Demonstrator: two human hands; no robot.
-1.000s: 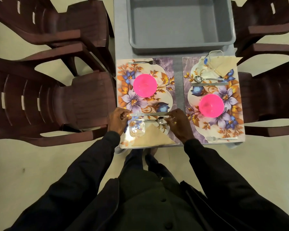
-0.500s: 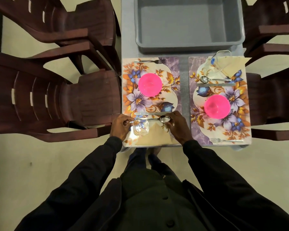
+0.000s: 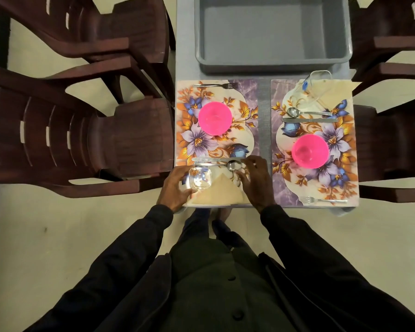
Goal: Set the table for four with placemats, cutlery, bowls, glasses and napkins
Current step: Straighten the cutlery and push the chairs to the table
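Head cam: left hand (image 3: 175, 188) hides glass (image 3: 200, 178) edge; bin (image 3: 273, 67) top cropped.

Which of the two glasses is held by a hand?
The near glass on the left placemat, gripped by the left hand; the far glass stands untouched.

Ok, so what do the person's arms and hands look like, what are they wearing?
Both arms are covered in long, plain dark cloth, near black: the left sleeve and the right sleeve end at the wrists. The left hand and right hand are bare, no gloves. They belong to a dark garment with buttons down the front.
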